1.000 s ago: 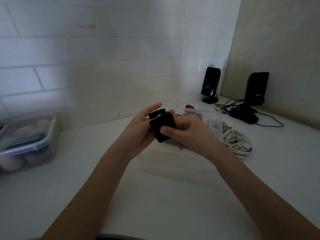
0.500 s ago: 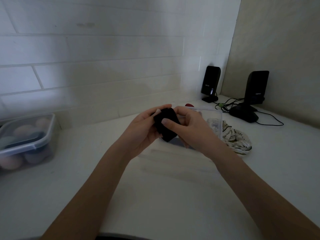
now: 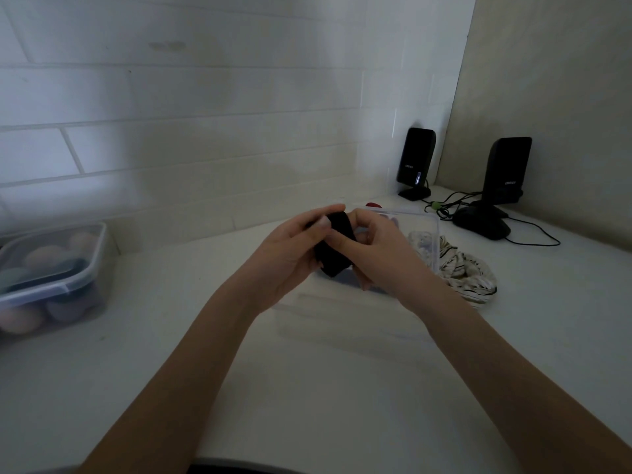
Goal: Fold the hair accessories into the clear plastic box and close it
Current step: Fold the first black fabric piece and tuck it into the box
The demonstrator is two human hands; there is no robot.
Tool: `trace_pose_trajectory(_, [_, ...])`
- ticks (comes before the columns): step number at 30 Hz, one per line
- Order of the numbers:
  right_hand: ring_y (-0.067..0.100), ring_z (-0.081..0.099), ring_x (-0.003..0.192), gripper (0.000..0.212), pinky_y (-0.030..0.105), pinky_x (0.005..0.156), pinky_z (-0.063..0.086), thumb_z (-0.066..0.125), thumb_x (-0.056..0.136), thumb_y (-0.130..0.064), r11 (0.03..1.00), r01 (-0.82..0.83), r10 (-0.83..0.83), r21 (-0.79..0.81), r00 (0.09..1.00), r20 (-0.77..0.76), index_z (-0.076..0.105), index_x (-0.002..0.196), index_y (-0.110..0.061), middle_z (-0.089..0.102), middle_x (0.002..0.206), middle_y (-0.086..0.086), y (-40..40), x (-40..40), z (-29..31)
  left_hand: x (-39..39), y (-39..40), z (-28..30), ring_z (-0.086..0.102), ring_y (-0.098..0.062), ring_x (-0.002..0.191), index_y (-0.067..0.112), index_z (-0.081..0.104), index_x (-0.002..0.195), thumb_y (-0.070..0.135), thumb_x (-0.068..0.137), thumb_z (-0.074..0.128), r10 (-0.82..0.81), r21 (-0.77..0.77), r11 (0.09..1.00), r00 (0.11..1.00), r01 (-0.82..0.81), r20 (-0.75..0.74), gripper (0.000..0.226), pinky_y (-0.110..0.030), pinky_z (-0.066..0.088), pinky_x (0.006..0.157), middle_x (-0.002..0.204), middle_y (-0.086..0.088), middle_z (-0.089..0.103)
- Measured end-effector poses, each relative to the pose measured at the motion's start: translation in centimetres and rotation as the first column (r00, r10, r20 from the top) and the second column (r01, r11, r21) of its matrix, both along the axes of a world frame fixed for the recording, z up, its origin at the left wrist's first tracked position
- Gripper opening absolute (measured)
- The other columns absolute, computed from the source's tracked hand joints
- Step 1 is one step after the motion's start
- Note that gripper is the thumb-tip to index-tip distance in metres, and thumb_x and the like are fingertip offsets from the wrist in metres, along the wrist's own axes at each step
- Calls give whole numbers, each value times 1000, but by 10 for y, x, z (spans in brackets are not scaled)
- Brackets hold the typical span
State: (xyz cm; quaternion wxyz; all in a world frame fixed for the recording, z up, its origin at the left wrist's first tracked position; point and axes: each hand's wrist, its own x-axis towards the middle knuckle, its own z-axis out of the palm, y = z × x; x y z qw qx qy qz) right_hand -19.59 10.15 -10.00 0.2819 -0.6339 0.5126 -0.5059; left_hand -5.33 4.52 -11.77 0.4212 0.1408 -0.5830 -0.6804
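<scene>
- The black hair band (image 3: 334, 246) sat dead center of the frame, folded into a chunky little bundle, pinched between both hands and off the counter.
- Its long axis ran roughly top to bottom, leaning a bit toward the lower left, with the bottom end poking out below the fingers.
- The left hand (image 3: 290, 251) closed on it from the left, thumb across the upper edge. The right hand (image 3: 383, 254) closed on it from the right, index finger laid across the front. So both were gripping the band, neither one open.
- The clear plastic box (image 3: 424, 230) was right behind the hands and a bit right of them, lid off as far as I could tell, something reddish at its far edge.
- My guess: the drop goes away from the person and slightly right, so the right hand looked nearer.
- A striped fabric band (image 3: 465, 271) lay just right of the box, not packed yet.
- Way off at the left edge was a lidded tub (image 3: 51, 271) of round things, and two black speakers (image 3: 415, 162) at upper right.
</scene>
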Motion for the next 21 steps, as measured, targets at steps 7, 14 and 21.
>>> trace_pose_trajectory(7, [1,50,37,9,13,35,36,56,91,-9,994,-93,101,-54,982,158,59,97,-5,61,69,-1,2,1,1,4,-4,-2,61,-28,113,15,57,123,20,90,52,125,55,991,992,-123,-29,34,-38,54,82,126,-14,60])
trace_pose_trajectory(14, [35,62,80,26,41,71,56,62,85,-36,996,41,-39,-74,999,18,65,106,-20,62,104,7,-4,-1,-1,5,-2,-1,67,-20,104,26,50,131,18,95,50,147,81,985,987,-151,58,37,-39,57,78,119,-1,64])
trace_pose_trajectory(21, [38,59,69,18,42,67,51,64,84,-36,998,5,-4,-56,1000,22,69,85,-19,68,80,6,-2,1,2,4,4,-2,68,-8,93,41,41,135,38,96,46,159,-44,987,954,-153,253,40,-26,55,70,117,7,65])
